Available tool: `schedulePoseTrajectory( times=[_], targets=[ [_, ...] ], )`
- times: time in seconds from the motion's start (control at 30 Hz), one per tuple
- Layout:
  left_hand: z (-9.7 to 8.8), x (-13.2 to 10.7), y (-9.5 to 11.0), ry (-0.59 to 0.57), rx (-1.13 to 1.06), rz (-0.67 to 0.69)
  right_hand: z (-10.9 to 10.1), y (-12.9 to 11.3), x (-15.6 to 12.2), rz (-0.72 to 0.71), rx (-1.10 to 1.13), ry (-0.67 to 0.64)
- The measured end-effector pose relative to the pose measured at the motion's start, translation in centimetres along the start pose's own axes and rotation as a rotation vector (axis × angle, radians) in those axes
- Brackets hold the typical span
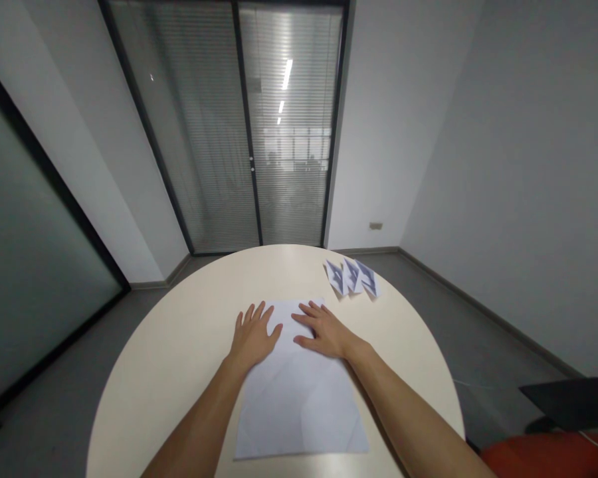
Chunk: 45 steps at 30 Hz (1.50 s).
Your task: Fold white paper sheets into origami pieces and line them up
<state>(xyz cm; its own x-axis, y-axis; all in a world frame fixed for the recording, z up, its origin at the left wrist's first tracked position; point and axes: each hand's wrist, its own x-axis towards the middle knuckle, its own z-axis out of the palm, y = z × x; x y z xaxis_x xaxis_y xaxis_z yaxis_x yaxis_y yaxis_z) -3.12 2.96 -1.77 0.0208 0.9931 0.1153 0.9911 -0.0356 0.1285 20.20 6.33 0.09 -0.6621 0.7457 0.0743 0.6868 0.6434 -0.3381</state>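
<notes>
A white sheet of paper (299, 398) lies flat on the round cream table (179, 345) in front of me. My left hand (253, 337) rests flat on the sheet's far left part, fingers stretched out. My right hand (323, 330) lies flat on the far right part of the same sheet, fingers spread and pointing left. Both hands press on the paper and hold nothing. Three small folded paper pieces (353, 277) with dark printed patterns sit in a row beyond my right hand, near the table's far right edge.
Glass sliding doors with blinds (249, 133) stand behind the table. A frosted glass wall (24, 265) runs along the left. At the lower right are a dark flat object (573, 401) and a red seat (553, 458). Grey floor surrounds the table.
</notes>
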Motion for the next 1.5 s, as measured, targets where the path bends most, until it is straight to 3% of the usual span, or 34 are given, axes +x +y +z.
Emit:
schedulePoseTrajectory(
  times=[0.2, 0.77, 1.03, 1.2, 1.5],
  targets=[
    [-0.3, 0.2, -0.3, 0.023, 0.019, -0.086, -0.4, 0.0, -0.1, -0.01, 0.018, -0.011],
    [0.6, 0.1, -0.7, 0.045, 0.03, -0.134, -0.1, 0.4, -0.4, -0.049, 0.045, 0.014],
    [0.5, -0.2, -0.6, 0.028, 0.021, -0.175, 0.5, 0.8, -0.2, 0.213, -0.02, 0.015],
    [0.4, -0.3, -0.5, 0.023, 0.045, -0.165, 0.5, 0.8, -0.2, 0.245, -0.023, 0.005],
    [0.4, -0.4, -0.5, 0.023, 0.048, -0.163, 1.1, 1.4, 0.0, 0.363, -0.106, 0.124]
  ],
)
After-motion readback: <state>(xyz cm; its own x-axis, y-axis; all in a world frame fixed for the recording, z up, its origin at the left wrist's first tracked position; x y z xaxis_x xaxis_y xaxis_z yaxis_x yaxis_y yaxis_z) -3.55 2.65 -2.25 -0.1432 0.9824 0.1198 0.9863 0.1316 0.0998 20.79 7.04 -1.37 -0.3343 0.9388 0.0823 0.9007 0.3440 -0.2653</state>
